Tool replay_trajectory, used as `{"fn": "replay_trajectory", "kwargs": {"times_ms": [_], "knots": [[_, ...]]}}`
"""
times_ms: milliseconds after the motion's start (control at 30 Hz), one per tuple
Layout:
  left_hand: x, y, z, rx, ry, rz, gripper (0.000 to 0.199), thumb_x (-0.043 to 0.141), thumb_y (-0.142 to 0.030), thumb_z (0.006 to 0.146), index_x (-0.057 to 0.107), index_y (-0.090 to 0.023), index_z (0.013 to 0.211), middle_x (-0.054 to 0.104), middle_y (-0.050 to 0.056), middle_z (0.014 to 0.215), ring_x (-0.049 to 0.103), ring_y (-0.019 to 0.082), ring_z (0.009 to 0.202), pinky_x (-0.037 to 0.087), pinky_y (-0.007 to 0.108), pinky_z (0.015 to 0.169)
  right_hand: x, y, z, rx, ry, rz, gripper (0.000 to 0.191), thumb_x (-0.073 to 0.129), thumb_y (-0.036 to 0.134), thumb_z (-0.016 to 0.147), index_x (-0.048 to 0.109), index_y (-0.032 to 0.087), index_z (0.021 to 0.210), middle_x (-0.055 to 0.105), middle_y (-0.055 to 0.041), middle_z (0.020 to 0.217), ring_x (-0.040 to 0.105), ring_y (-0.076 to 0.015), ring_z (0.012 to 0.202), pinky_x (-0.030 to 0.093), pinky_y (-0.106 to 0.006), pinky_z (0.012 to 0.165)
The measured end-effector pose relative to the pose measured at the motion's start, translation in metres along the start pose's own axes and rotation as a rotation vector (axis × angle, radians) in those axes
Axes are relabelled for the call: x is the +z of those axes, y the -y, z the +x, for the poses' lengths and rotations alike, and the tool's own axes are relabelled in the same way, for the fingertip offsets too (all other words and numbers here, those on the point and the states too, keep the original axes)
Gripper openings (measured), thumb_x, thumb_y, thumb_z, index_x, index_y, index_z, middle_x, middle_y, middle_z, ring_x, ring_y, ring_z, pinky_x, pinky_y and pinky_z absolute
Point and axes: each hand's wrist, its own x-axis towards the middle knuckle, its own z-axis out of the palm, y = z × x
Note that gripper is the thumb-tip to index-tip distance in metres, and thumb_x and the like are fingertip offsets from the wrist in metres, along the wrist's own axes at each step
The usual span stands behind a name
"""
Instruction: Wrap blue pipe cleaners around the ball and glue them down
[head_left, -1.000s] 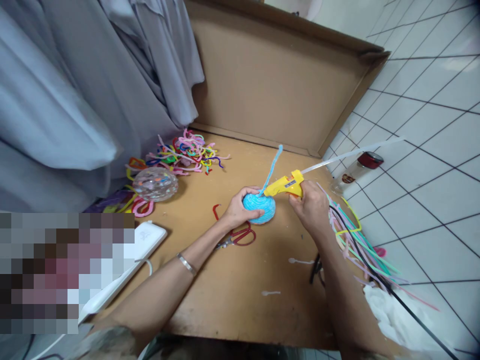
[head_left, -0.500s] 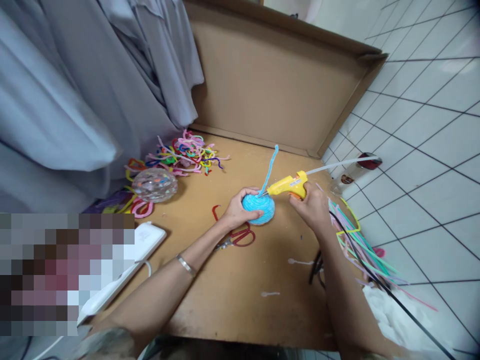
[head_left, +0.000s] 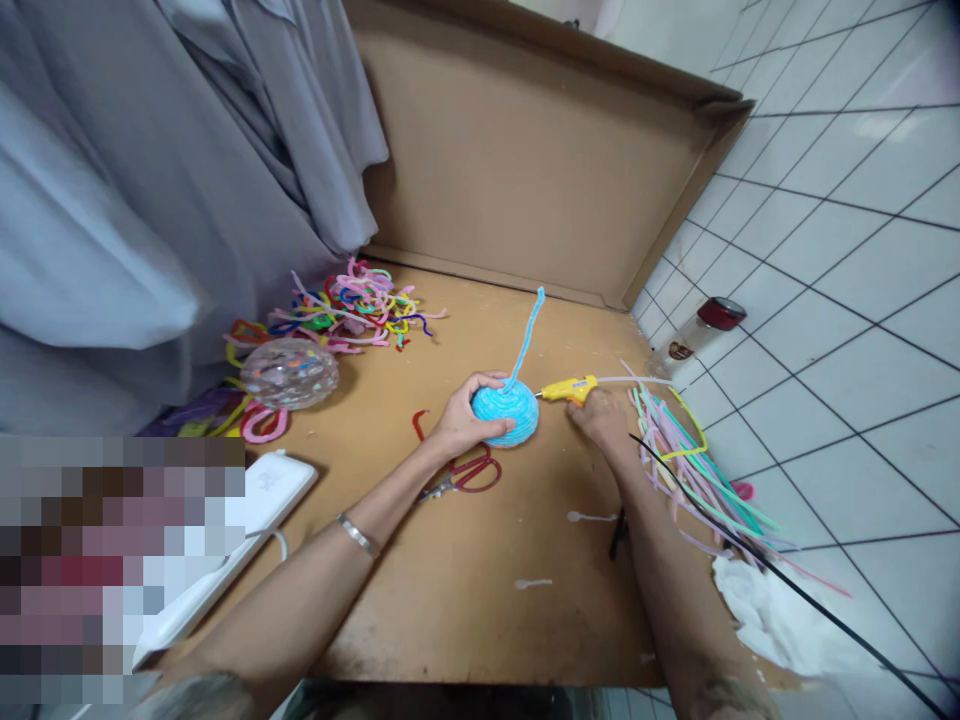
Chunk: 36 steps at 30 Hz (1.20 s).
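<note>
Evidently both hands were occupied. The left hand (head_left: 466,415) gripped the left side of a coiled blue pipe-cleaner ball (head_left: 508,414), thumb across its front and fingers behind its upper edge. The right hand (head_left: 602,415) was closed around the handle of a yellow hot-glue gun (head_left: 568,388), so the ball sat between the hands, close against the left palm and apart from the right.

Slightly flattened, the ball had its longer axis running roughly sideways, and a free blue strand (head_left: 528,335) rose from its top, leaning a little right. The glue gun lay nearly level, its nozzle pointing left at the ball's right edge; whether they touched could not be told. A pale glue stick (head_left: 634,380) stuck out behind it.

Below the ball, red-handled scissors (head_left: 478,470) rested on the brown tabletop (head_left: 450,610), blades toward the lower left. Beyond the right hand lay a bundle of pastel pipe cleaners (head_left: 686,465) and a red-lidded clear jar (head_left: 694,330). Farther left were a clear bowl (head_left: 289,373), a multicoloured pipe-cleaner heap (head_left: 367,302) and a white power strip (head_left: 281,485). A cardboard box (head_left: 510,150) stood at the back.
</note>
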Motion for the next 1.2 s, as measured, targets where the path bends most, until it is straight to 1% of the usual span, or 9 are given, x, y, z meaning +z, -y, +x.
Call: {"fn": "replay_trajectory", "kwargs": {"times_ms": [167,267,333,400,500,567,667,833,1200], "knots": [[0.0,0.002,0.0,0.026,0.015,-0.008,0.054,0.082,-0.029,0.053,0.055,-0.018,0.098,0.058,0.014,0.13,0.058,0.027,0.118,0.044,0.043,0.1,0.007,0.001,-0.004,-0.05,0.026,-0.051,0.043,0.048,0.038,0.088,0.07,0.004,0.103,0.07,-0.0263,0.102,0.069,-0.0308,0.093,0.048,-0.036,0.076],[0.001,0.002,-0.001,0.061,0.033,-0.013,0.053,0.082,-0.029,0.054,0.055,-0.018,0.098,0.058,0.014,0.13,0.057,0.027,0.118,0.044,0.043,0.1,-0.004,0.001,-0.007,-0.041,-0.021,-0.109,0.045,0.051,0.043,0.087,0.07,0.004,0.1,0.069,-0.0275,0.101,0.066,-0.0332,0.098,0.047,-0.041,0.08],[0.002,0.001,-0.001,0.078,0.044,-0.014,0.053,0.082,-0.029,0.054,0.055,-0.018,0.098,0.058,0.014,0.129,0.057,0.027,0.119,0.044,0.043,0.101,-0.015,0.002,-0.009,-0.107,-0.094,-0.049,0.041,0.056,0.041,0.085,0.07,0.005,0.098,0.069,-0.0265,0.101,0.065,-0.032,0.098,0.047,-0.041,0.081],[0.003,0.0,-0.002,0.082,0.05,-0.013,0.053,0.082,-0.028,0.054,0.055,-0.017,0.098,0.058,0.014,0.129,0.057,0.027,0.119,0.044,0.043,0.101,-0.024,0.004,-0.013,-0.283,-0.104,0.197,0.033,0.057,0.038,0.084,0.07,0.01,0.098,0.07,-0.0193,0.099,0.065,-0.0258,0.093,0.047,-0.036,0.079],[0.005,-0.002,-0.004,0.088,0.053,-0.007,0.052,0.081,-0.025,0.053,0.056,-0.017,0.098,0.057,0.014,0.129,0.057,0.026,0.118,0.044,0.042,0.101,-0.032,0.014,-0.021,-0.482,0.021,0.748,0.033,0.06,0.04,0.081,0.069,0.014,0.099,0.07,-0.0082,0.086,0.063,-0.0178,0.078,0.048,-0.029,0.072],[0.007,-0.004,-0.005,0.098,0.061,0.008,0.051,0.081,-0.024,0.053,0.056,-0.017,0.098,0.056,0.014,0.129,0.056,0.026,0.119,0.043,0.042,0.101,-0.032,0.024,-0.028,-0.515,0.037,0.983,0.034,0.063,0.043,0.078,0.069,0.014,0.094,0.068,-0.0056,0.081,0.06,-0.0159,0.073,0.047,-0.028,0.068],[0.008,-0.005,-0.007,0.113,0.077,0.042,0.05,0.08,-0.022,0.053,0.057,-0.018,0.098,0.056,0.013,0.128,0.056,0.026,0.119,0.043,0.043,0.102,-0.028,0.035,-0.034,-0.471,0.01,1.113,0.029,0.066,0.043,0.074,0.068,0.014,0.081,0.065,-0.0031,0.072,0.055,-0.0137,0.065,0.044,-0.026,0.062],[0.009,-0.005,-0.007,0.129,0.072,0.073,0.049,0.079,-0.021,0.054,0.057,-0.018,0.098,0.057,0.013,0.127,0.056,0.026,0.119,0.042,0.044,0.102,-0.026,0.041,-0.036,-0.449,0.054,1.182,0.027,0.068,0.042,0.07,0.065,0.015,0.074,0.061,-0.0011,0.066,0.051,-0.0121,0.061,0.041,-0.025,0.058],[0.009,-0.005,-0.008,0.149,0.087,0.087,0.05,0.079,-0.021,0.054,0.058,-0.019,0.099,0.058,0.012,0.126,0.056,0.027,0.12,0.041,0.044,0.102,-0.022,0.042,-0.037,-0.431,0.045,1.081,0.025,0.066,0.041,0.07,0.059,0.017,0.068,0.054,0.0008,0.061,0.046,-0.0116,0.058,0.036,-0.024,0.053]]}}
